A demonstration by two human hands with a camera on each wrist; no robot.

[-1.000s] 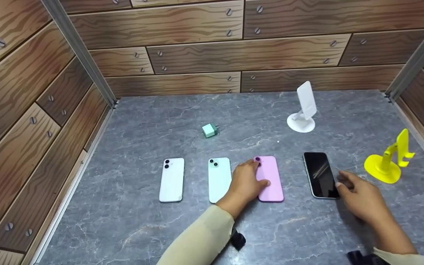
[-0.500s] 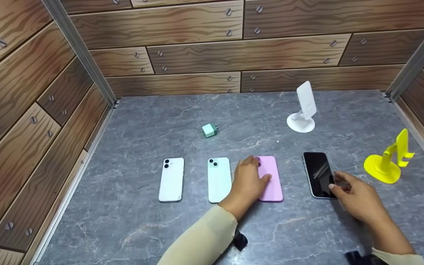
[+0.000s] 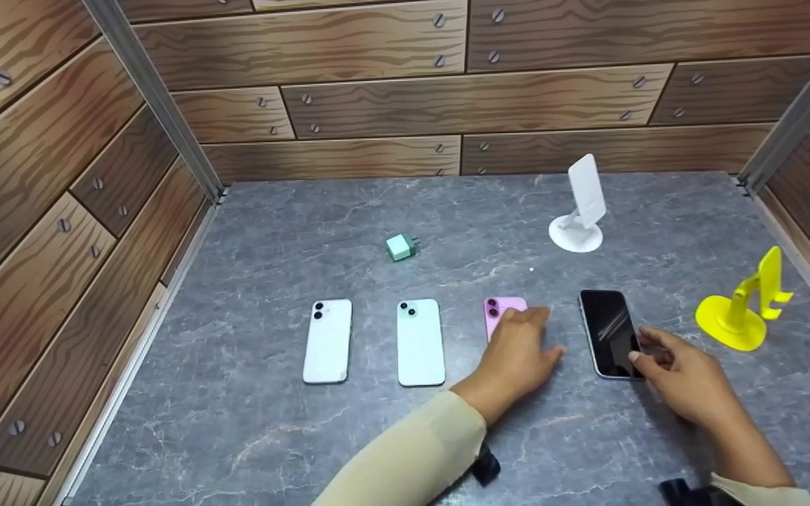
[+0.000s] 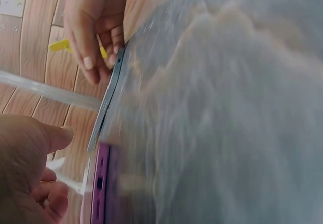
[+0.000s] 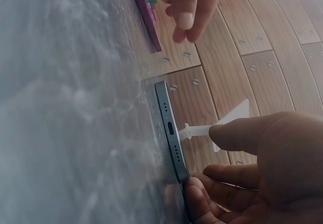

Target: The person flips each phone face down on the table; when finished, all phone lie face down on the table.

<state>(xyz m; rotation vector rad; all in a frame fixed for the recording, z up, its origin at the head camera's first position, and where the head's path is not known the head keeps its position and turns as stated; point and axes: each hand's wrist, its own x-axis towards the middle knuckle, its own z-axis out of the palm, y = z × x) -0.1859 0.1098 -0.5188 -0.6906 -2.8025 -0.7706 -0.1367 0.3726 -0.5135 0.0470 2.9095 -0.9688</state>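
Note:
My left hand point(image 3: 514, 362) reaches over a pink phone point(image 3: 510, 304) that lies back up, hiding most of it. In the left wrist view its thumb stands out and its fingers are bent above the phone, with a gap between them. My right hand point(image 3: 690, 383) is at the right edge of a black-screened phone point(image 3: 605, 327) lying screen up. The right wrist view shows fingers point(image 5: 199, 199) at that phone's side, while the thumb point(image 5: 227, 133) is held over the screen, apart from it.
Left of the hands lie a mint phone point(image 3: 420, 351) and a white phone point(image 3: 328, 351), backs up. A green charger plug point(image 3: 399, 247) sits behind them. A white phone stand point(image 3: 586, 193) and a yellow phone stand point(image 3: 732, 327) stand at the right. Wood-patterned walls enclose the grey table point(image 3: 236, 436).
My left hand has moved right, from the pink phone's left side to over it, uncovering the mint phone. My right hand shifted slightly left, its thumb coming over the black-screened phone's edge.

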